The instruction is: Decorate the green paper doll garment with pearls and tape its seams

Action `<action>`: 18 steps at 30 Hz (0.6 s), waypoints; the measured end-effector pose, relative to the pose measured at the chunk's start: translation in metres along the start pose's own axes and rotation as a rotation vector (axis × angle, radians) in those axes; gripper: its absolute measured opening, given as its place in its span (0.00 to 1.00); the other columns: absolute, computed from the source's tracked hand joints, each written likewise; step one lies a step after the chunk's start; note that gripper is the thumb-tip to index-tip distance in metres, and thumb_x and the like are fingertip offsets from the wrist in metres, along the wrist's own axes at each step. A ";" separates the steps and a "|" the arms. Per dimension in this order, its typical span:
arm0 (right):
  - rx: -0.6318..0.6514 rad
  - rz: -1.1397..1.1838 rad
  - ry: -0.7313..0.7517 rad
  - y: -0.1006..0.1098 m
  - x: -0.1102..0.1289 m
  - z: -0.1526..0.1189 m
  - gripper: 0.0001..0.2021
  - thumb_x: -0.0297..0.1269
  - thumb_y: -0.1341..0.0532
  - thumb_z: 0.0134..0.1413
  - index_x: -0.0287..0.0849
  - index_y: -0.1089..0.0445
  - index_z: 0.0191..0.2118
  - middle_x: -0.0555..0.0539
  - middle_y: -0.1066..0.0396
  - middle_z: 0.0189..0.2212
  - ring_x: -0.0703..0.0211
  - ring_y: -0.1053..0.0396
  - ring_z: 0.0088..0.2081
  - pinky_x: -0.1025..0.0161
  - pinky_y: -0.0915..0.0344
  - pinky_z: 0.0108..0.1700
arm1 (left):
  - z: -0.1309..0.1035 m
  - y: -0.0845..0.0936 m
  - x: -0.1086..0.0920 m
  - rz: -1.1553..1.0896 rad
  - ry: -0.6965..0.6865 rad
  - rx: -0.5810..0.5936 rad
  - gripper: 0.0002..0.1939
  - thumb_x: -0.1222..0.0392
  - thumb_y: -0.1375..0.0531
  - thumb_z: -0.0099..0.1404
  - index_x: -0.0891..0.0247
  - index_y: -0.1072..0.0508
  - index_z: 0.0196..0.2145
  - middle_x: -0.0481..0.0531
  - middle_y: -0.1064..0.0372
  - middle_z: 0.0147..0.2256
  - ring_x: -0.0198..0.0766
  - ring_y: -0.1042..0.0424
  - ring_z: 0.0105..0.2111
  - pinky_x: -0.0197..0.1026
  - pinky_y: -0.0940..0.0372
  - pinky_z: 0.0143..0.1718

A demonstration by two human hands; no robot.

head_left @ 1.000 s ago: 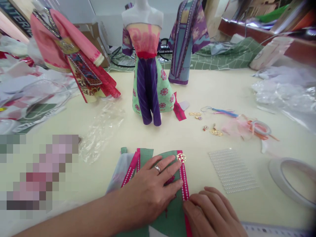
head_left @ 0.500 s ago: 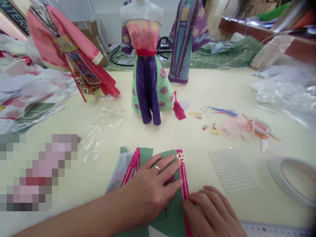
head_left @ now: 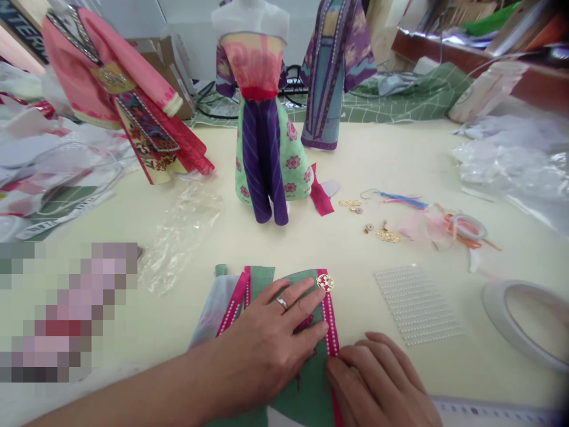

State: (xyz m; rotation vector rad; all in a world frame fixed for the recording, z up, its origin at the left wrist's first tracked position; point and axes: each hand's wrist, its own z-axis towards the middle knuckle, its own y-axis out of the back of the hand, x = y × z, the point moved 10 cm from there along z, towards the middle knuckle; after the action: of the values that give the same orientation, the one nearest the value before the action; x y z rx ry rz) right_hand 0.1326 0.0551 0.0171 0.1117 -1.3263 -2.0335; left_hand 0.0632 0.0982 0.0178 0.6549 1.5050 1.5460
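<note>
A small green garment piece (head_left: 291, 409) with pink trim lies on the table in front of me. My left hand (head_left: 271, 338), wearing a ring, rests flat on it with fingers spread, the fingertips by the right-hand trim. Two rows of tiny white pearl beads (head_left: 329, 323) run along that trim. A gold filigree ornament (head_left: 325, 283) sits at the trim's top, beside my left fingertips. At the lower end of the visible beads, my right hand (head_left: 382, 379) is closed, thumb and forefinger pinching the bead strip; its far end is hidden under the fingers.
To the right lie a sheet of pearl strips (head_left: 418, 305), a roll of white tape (head_left: 493, 311) and a ruler (head_left: 493, 412). Gold charms (head_left: 387, 235) and ribbons lie beyond. Dressed doll forms (head_left: 262, 148) stand at the back. Crumpled clear plastic (head_left: 178, 237) lies left.
The view has shifted very slightly. Both hands keep nearly the same places on the garment piece, the right one still pinching at the bead strip.
</note>
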 end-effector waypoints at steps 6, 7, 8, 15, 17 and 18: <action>-0.003 0.008 0.003 0.002 0.001 -0.001 0.12 0.19 0.48 0.55 0.39 0.29 0.34 0.47 0.32 0.29 0.57 0.36 0.33 0.53 0.41 0.48 | 0.000 -0.001 0.001 -0.001 0.003 -0.003 0.14 0.63 0.49 0.68 0.64 0.33 0.49 0.62 0.42 0.58 0.53 0.47 0.60 0.58 0.45 0.57; -0.006 0.010 -0.001 0.002 0.001 -0.001 0.13 0.20 0.48 0.55 0.39 0.29 0.34 0.47 0.32 0.29 0.57 0.37 0.33 0.53 0.41 0.49 | 0.000 0.000 0.001 -0.001 0.007 -0.006 0.14 0.63 0.49 0.68 0.64 0.33 0.49 0.62 0.42 0.58 0.53 0.48 0.60 0.58 0.45 0.57; -0.008 0.012 -0.006 0.002 0.000 -0.001 0.13 0.20 0.48 0.55 0.39 0.29 0.34 0.47 0.32 0.29 0.57 0.37 0.33 0.52 0.41 0.49 | 0.001 0.001 0.002 -0.003 0.012 -0.005 0.14 0.63 0.49 0.68 0.64 0.33 0.50 0.62 0.42 0.58 0.53 0.48 0.60 0.58 0.46 0.57; 0.000 0.000 -0.009 0.000 -0.001 0.001 0.14 0.19 0.49 0.55 0.40 0.29 0.34 0.48 0.32 0.29 0.57 0.36 0.33 0.53 0.41 0.49 | -0.001 0.009 0.001 -0.045 0.000 0.002 0.13 0.63 0.48 0.67 0.62 0.32 0.48 0.60 0.44 0.59 0.52 0.49 0.61 0.56 0.48 0.57; 0.002 -0.008 -0.007 0.000 0.000 0.002 0.14 0.20 0.49 0.55 0.40 0.29 0.34 0.48 0.32 0.28 0.57 0.36 0.33 0.53 0.41 0.49 | -0.002 0.010 -0.001 -0.065 -0.019 0.006 0.12 0.61 0.46 0.66 0.61 0.31 0.47 0.60 0.43 0.59 0.53 0.50 0.61 0.57 0.49 0.58; 0.004 -0.015 -0.006 0.000 0.000 0.003 0.14 0.20 0.49 0.55 0.40 0.29 0.34 0.48 0.32 0.28 0.57 0.36 0.33 0.53 0.41 0.49 | -0.002 0.010 -0.003 -0.074 -0.028 0.009 0.12 0.60 0.45 0.66 0.61 0.31 0.47 0.60 0.43 0.59 0.53 0.50 0.61 0.58 0.49 0.58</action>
State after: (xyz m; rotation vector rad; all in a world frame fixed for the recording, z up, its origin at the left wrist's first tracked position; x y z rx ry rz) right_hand 0.1315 0.0571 0.0182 0.1175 -1.3370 -2.0449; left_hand 0.0606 0.0960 0.0282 0.6165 1.4997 1.4695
